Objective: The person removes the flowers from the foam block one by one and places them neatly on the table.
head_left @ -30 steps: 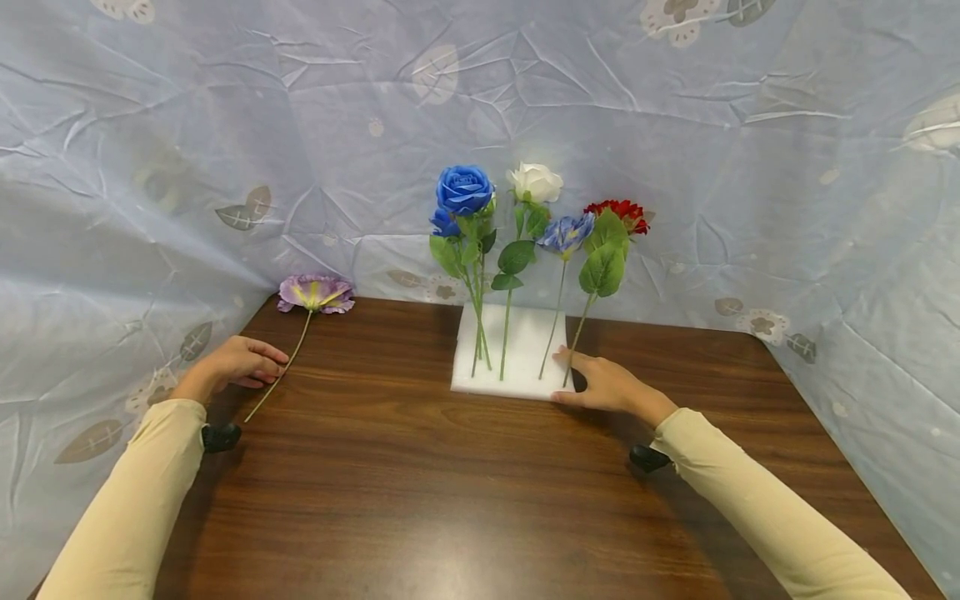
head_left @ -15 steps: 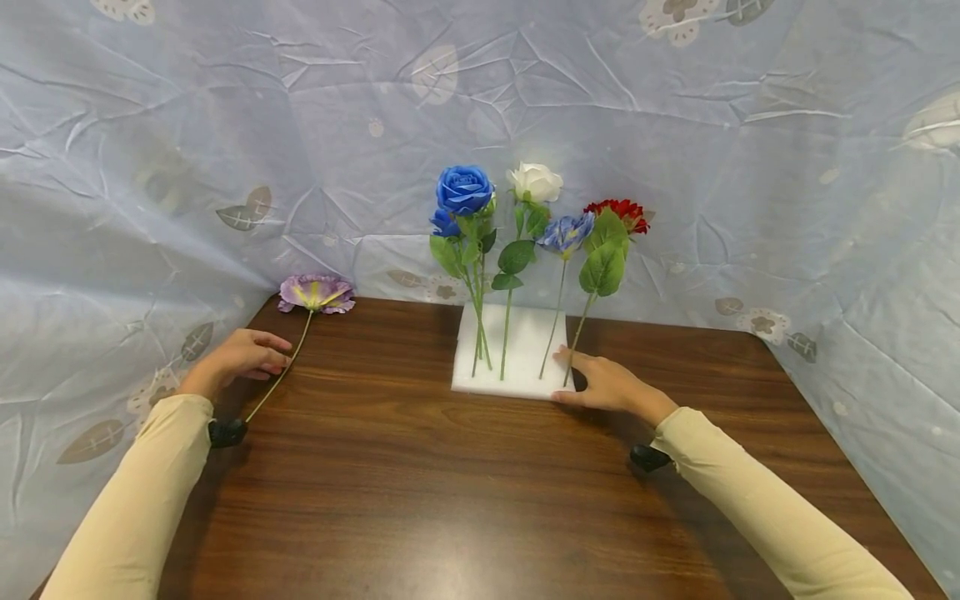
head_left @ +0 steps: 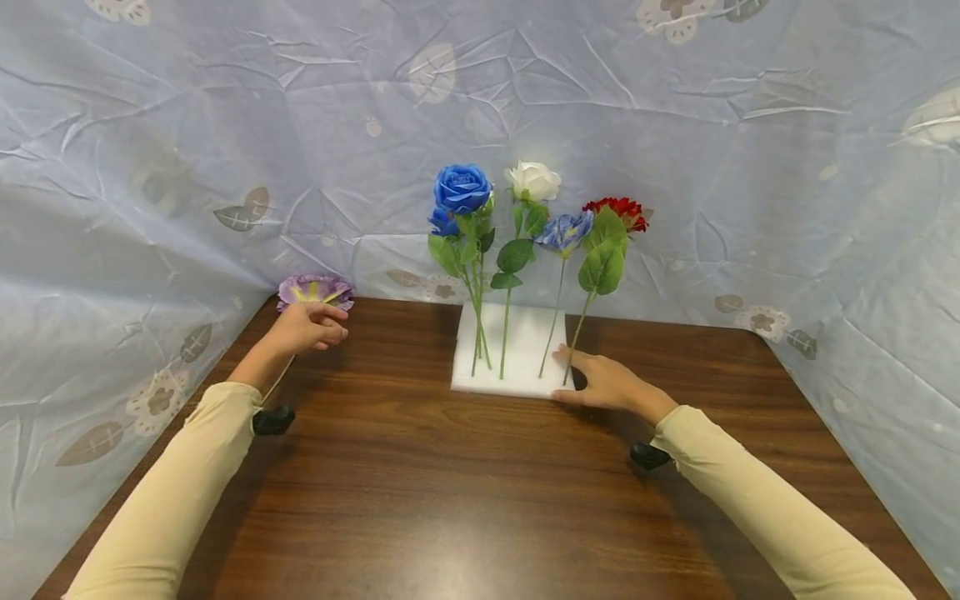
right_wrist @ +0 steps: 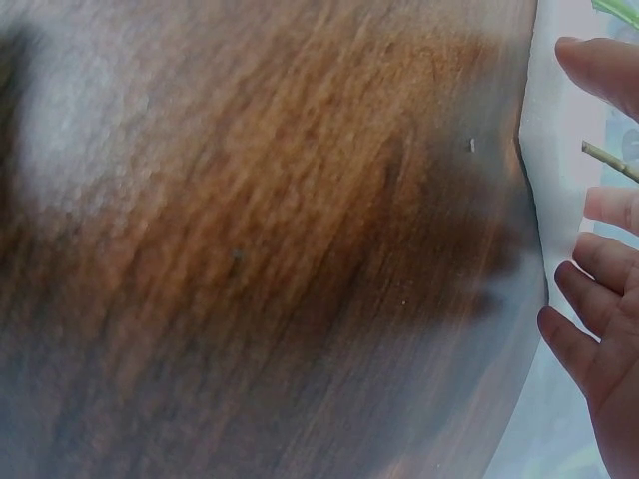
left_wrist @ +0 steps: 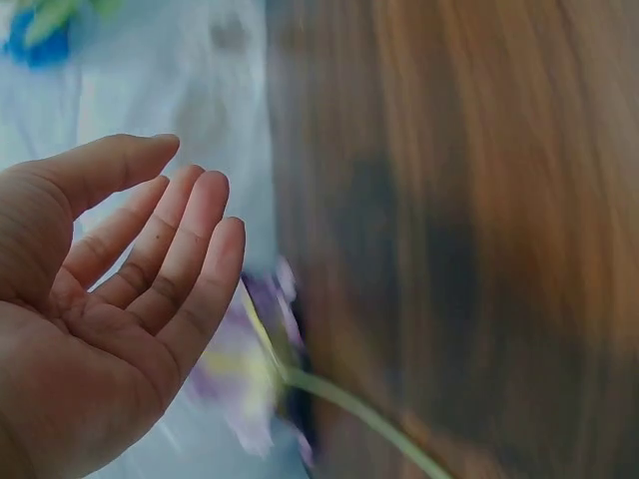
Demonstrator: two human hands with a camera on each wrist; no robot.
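My left hand (head_left: 303,327) is held over the stem of a purple artificial flower (head_left: 313,288) lying at the table's back left. In the left wrist view its fingers (left_wrist: 180,269) are relaxed around nothing, and the purple flower (left_wrist: 245,374) shows beyond them. My right hand (head_left: 611,383) rests at the right edge of a white foam block (head_left: 522,350), thumb and fingers spread on either side of a red flower's (head_left: 622,210) stem. Also upright in the block are blue roses (head_left: 462,190), a white rose (head_left: 534,181) and a blue-violet flower (head_left: 564,233).
The brown wooden table (head_left: 465,492) extends in front of the block. A pale blue patterned cloth (head_left: 360,167) hangs behind it and along both sides.
My left hand has moved right and away from me, from beside the purple flower's stem to above it, just below the bloom. My right hand and the foam block have stayed in place.
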